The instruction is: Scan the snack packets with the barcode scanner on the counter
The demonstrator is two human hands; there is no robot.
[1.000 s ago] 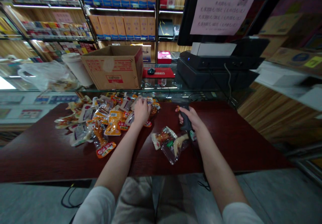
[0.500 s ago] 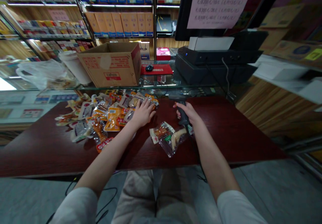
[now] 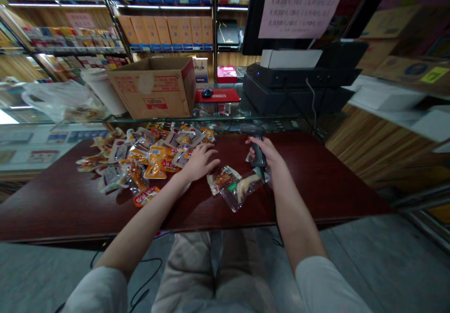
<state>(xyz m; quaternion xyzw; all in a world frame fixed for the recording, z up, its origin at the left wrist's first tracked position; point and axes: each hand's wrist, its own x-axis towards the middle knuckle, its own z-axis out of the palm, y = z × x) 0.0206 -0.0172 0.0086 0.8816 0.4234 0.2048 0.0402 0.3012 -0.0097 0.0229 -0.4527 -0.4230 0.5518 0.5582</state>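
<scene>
My right hand [image 3: 266, 152] grips a black barcode scanner [image 3: 258, 152] by its handle, its head pointing left over the table. My left hand [image 3: 202, 163] has its fingers spread and holds nothing; it hovers at or rests on the right edge of a heap of packaged snacks, contact unclear. In the heap lie an orange snack packet [image 3: 156, 162], a drumstick-like snack in a clear packet [image 3: 137, 177] and a whitish packet with a round item [image 3: 184, 138]. Between my hands lie a packet of brown meat [image 3: 222, 178] and a clear packet with a pale chicken foot [image 3: 246, 186].
A cardboard box [image 3: 153, 90], a white cup [image 3: 104, 92] and a plastic bag [image 3: 59, 100] stand on the glass counter behind the dark red table [image 3: 326, 186]. A mouse [image 3: 207, 93], a black cash drawer [image 3: 295, 97] and a monitor are farther right. The scanner's cable [image 3: 271, 205] hangs over the front edge.
My left hand has drawn back from the top of the heap toward its right front edge, fingers spreading. My right hand keeps the scanner nearly in place. The view has shifted slightly.
</scene>
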